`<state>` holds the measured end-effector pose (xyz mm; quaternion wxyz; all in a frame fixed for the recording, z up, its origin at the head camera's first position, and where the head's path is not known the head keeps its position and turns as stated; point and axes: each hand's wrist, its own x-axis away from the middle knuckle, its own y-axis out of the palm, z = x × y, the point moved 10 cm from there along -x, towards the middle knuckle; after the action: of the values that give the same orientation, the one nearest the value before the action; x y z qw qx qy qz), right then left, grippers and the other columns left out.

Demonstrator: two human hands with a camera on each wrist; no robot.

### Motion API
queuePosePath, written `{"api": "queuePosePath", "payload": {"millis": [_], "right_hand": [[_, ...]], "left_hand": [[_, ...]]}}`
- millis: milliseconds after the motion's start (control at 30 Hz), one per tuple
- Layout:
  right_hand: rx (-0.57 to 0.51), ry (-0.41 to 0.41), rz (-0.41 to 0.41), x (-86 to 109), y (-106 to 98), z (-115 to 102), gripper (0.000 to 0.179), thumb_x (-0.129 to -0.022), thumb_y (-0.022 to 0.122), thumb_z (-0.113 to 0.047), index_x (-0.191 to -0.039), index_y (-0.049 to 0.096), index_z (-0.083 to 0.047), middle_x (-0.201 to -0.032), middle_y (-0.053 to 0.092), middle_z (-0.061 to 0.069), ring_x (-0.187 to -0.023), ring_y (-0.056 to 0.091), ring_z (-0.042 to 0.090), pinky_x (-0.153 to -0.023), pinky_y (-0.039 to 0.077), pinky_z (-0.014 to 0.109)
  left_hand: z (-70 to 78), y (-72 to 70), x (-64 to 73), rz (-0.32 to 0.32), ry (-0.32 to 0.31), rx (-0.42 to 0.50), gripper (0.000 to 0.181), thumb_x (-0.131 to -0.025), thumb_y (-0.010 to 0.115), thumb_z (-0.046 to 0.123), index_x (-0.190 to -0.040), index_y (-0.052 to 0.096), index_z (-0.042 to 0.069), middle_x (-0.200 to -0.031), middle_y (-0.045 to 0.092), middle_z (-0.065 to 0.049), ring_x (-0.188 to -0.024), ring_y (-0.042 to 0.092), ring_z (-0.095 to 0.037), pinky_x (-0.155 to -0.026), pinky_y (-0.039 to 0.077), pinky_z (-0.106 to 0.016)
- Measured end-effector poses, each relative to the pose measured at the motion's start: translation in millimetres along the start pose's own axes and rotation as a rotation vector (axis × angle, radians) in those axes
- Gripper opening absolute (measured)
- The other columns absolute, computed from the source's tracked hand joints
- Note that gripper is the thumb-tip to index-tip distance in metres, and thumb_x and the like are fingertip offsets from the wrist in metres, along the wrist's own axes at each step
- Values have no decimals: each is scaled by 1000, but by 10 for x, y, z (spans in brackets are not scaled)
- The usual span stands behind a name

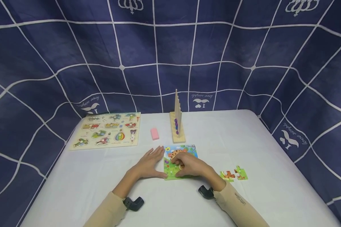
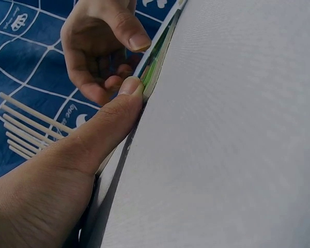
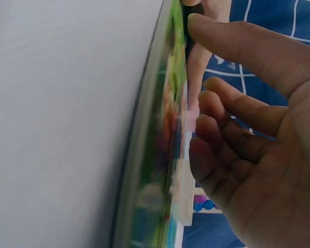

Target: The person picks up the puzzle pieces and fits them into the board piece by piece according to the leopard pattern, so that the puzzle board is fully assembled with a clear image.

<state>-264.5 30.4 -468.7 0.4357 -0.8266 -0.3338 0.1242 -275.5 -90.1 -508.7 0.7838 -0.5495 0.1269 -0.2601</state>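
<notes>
A square jigsaw puzzle (image 1: 170, 174) with a spotted animal on a green and blue scene lies at the middle of the table, partly hidden by the hands. At its left edge rests my left hand (image 1: 150, 164), fingers extended and thumb at the near corner; in the left wrist view the thumb touches the board's rim. Over the puzzle's right half hovers my right hand (image 1: 188, 164). Its fingers are loosely bent with the thumb apart, and nothing shows between them in the right wrist view. Two loose puzzle pieces, one brown-and-green (image 1: 228, 176) and one mostly green (image 1: 241, 173), lie to the right.
A wooden vehicle peg puzzle (image 1: 122, 145) lies at the back left. Next to it is a pink block (image 1: 154, 134). Behind the jigsaw stands a wooden base (image 1: 179, 139) with several upright rods and purple and blue beads. A blue curtain (image 1: 176, 47) borders the white table.
</notes>
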Motion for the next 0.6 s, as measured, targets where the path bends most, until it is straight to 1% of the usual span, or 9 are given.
{"api": "queuePosePath", "payload": {"millis": [167, 267, 433, 600], "right_hand": [[-15, -3, 27, 90, -36, 53, 47, -72, 87, -26, -111, 66, -9, -93, 62, -4, -81, 52, 9, -72, 48, 21], [-21, 3, 38, 138, -69, 92, 49, -71, 88, -25, -112, 66, -8, -95, 63, -4, -84, 54, 10, -75, 49, 22], [-14, 10, 46, 210, -113, 172, 50, -71, 88, -26, -112, 67, -9, -96, 63, -6, -85, 55, 9, -75, 51, 21], [-6, 31, 43, 295, -140, 274, 48, -70, 88, -25, -111, 67, -11, -92, 62, -6, -83, 53, 9, -73, 48, 20]], "left_hand": [[-5, 16, 7, 0, 0, 1, 122, -68, 61, 83, -155, 22, 7, -164, 16, -7, -153, 13, -22, -126, 10, -46], [-5, 22, 5, -5, -6, -3, 123, -67, 60, 84, -155, 21, 7, -164, 14, -6, -153, 11, -21, -126, 8, -44], [-4, 27, 4, -11, -12, -11, 124, -67, 60, 85, -155, 18, 8, -164, 12, -4, -154, 9, -19, -126, 6, -42], [3, 11, 1, 2, -5, -9, 124, -67, 61, 84, -155, 20, 7, -164, 14, -6, -153, 11, -21, -126, 8, -44]]}}
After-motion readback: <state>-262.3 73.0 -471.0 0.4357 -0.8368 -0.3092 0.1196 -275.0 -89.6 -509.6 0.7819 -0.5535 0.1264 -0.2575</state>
